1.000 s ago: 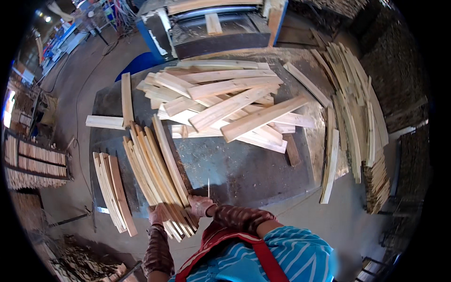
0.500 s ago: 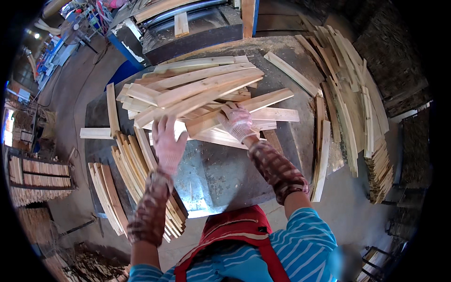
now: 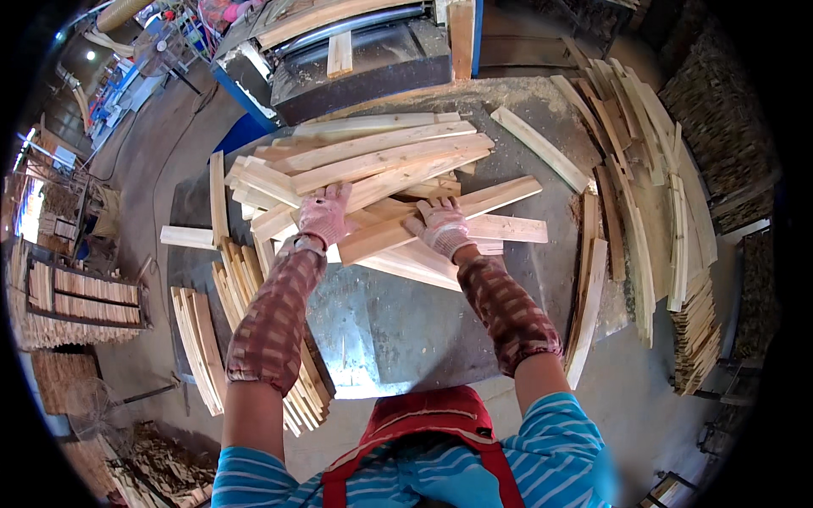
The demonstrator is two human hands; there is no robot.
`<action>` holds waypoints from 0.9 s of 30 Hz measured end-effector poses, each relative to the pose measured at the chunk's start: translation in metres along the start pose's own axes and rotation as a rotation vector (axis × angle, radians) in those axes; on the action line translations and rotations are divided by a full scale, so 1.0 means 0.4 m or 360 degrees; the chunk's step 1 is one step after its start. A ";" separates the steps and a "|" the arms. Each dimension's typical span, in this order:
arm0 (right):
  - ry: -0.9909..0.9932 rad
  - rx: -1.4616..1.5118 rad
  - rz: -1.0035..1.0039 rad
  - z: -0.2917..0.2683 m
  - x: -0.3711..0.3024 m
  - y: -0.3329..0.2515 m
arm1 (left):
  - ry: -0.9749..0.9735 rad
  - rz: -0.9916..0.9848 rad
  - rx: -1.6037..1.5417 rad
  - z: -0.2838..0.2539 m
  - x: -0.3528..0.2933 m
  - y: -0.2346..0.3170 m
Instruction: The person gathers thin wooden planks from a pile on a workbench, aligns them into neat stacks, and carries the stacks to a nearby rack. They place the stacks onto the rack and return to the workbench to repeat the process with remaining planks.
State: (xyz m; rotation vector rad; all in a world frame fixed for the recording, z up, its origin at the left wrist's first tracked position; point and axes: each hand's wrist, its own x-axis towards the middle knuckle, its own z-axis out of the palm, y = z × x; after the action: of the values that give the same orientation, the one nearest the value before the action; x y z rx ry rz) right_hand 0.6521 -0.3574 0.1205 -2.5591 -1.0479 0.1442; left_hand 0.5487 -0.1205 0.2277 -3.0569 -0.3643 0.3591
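Both my hands wear pale pinkish gloves and reach into a loose pile of wooden boards on a dark metal table (image 3: pixel 398 330). My left hand (image 3: pixel 325 217) is closed over a long pale board (image 3: pixel 385 184) on the pile's near left side, its fingers bent over the wood. To the right, my right hand (image 3: pixel 442 227) grips a slanting board (image 3: pixel 500 196), with fingers over the top and thumb at the near side. That board lies across several others, its left end close to my left hand. The undersides of both hands are hidden.
Rows of narrow boards (image 3: pixel 196 343) stick out past the table's left edge. More long strips (image 3: pixel 622 212) lie heaped on the right. A machine with a roller (image 3: pixel 364 80) stands beyond the table, one short board (image 3: pixel 340 55) on its bed. Stacked wood (image 3: pixel 80 296) stands at far left.
My left hand has moved from hovering with spread fingers above the pile's edge, forward and right onto a board. My right hand stays on the slanting board. The whole view has shifted slightly.
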 end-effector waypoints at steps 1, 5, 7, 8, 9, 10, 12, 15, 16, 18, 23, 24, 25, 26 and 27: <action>-0.0019 0.0036 -0.0039 -0.001 -0.021 -0.014 | 0.0106 0.0074 0.0115 0.034 0.002 -0.025; -0.0015 0.0132 -0.0153 0.009 -0.147 -0.053 | -0.0102 0.0061 -0.0016 0.046 -0.059 -0.023; -0.0102 0.0175 -0.0156 0.000 -0.207 -0.035 | -0.0070 0.0015 -0.0142 0.002 -0.111 0.031; -0.0185 0.0150 -0.0143 0.004 -0.216 -0.027 | -0.0051 -0.0015 -0.0202 -0.005 -0.135 0.048; -0.0405 0.0102 -0.0195 -0.001 -0.193 -0.038 | -0.0058 -0.0068 -0.0197 0.016 -0.167 0.022; -0.0417 0.0179 -0.0035 -0.021 -0.159 -0.050 | -0.0122 -0.0171 -0.0252 0.018 -0.191 0.024; -0.0445 0.0328 0.0273 -0.057 -0.062 -0.075 | -0.0246 -0.0388 -0.0367 0.005 -0.243 0.021; 0.0023 -0.0038 -0.0230 -0.038 0.115 -0.067 | -0.0192 -0.0375 -0.0451 0.029 -0.348 0.000; 0.0034 -0.0256 -0.0396 -0.004 0.187 -0.064 | -0.0176 -0.0352 -0.0468 0.049 -0.376 -0.013; 0.0239 -0.0502 -0.0661 0.055 0.303 0.033 | -0.0383 -0.0315 -0.0689 -0.005 -0.364 0.048; -0.0594 -0.0587 -0.0493 0.002 0.402 -0.082 | -0.0740 -0.0584 -0.0953 -0.054 -0.482 0.104; -0.0563 -0.0540 -0.0516 -0.014 0.393 -0.090 | -0.0655 -0.0605 -0.1170 -0.019 -0.534 0.089; -0.0530 -0.0495 -0.0543 -0.032 0.387 -0.108 | -0.0554 -0.0626 -0.1386 0.045 -0.599 0.059; -0.0500 -0.0541 -0.0537 -0.062 0.377 -0.124 | -0.0445 -0.0665 -0.1700 0.043 -0.638 0.045; -0.0473 -0.0583 -0.0529 -0.094 0.358 -0.144 | -0.0333 -0.0699 -0.2018 0.042 -0.680 0.029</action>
State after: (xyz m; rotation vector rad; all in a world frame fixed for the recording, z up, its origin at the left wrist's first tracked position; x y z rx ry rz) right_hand 0.7259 -0.2317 0.1834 -2.6816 -1.7379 0.2720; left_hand 0.2904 -0.1960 0.2713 -3.8373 -1.8643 0.5786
